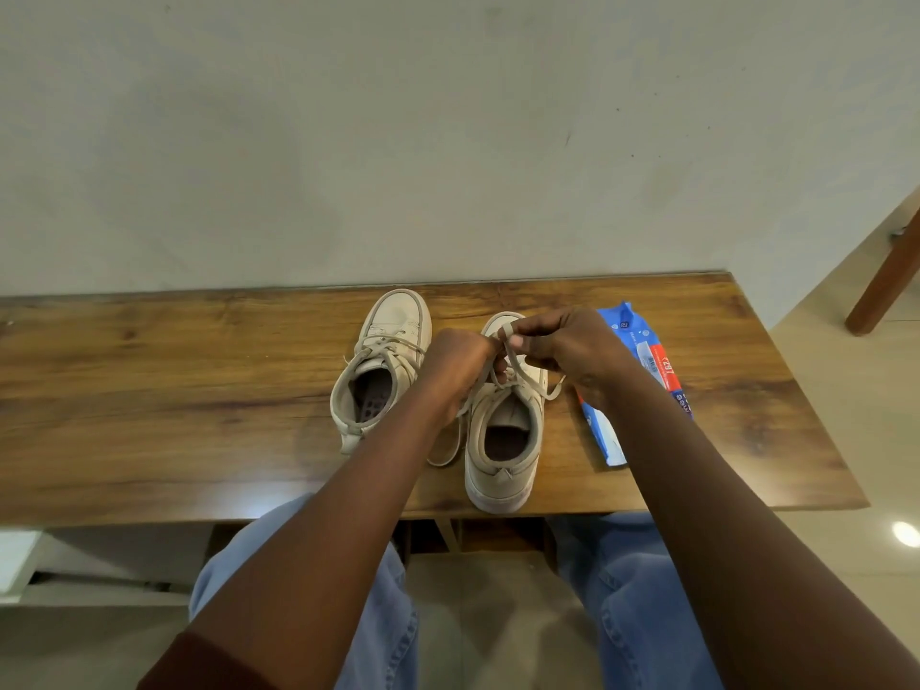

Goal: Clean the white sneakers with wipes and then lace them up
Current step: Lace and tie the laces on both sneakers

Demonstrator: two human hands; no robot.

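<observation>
Head view looks down on a wooden table (174,390) set against a plain wall, with both forearms reaching out over it. Two white sneakers stand side by side with their toes toward the wall, probably so that their openings face the seated person and the eyelets are easy to reach. The first sneaker (383,376), on the person's left, already has its lace crossed through the eyelets and stands untouched. The second sneaker (503,440) sits nearer the table's front edge, directly below the hands.

Both hands are closed on the lace (517,371) of this second sneaker. The left hand (458,363) has its fingers curled round one strand just above the tongue. The right hand (562,348) pinches a small loop of lace between thumb and forefinger over the toe. The two hands nearly touch, and the strands are drawn up taut from the top eyelets, which suggests a bow is being tied. A slack loop of lace hangs down on the table to the left of the shoe.

A blue pack of wipes (657,361) lies flat just beside the second sneaker, partly under the right wrist, so wiping looks finished. Blue jeans (642,615) show below the table edge.
</observation>
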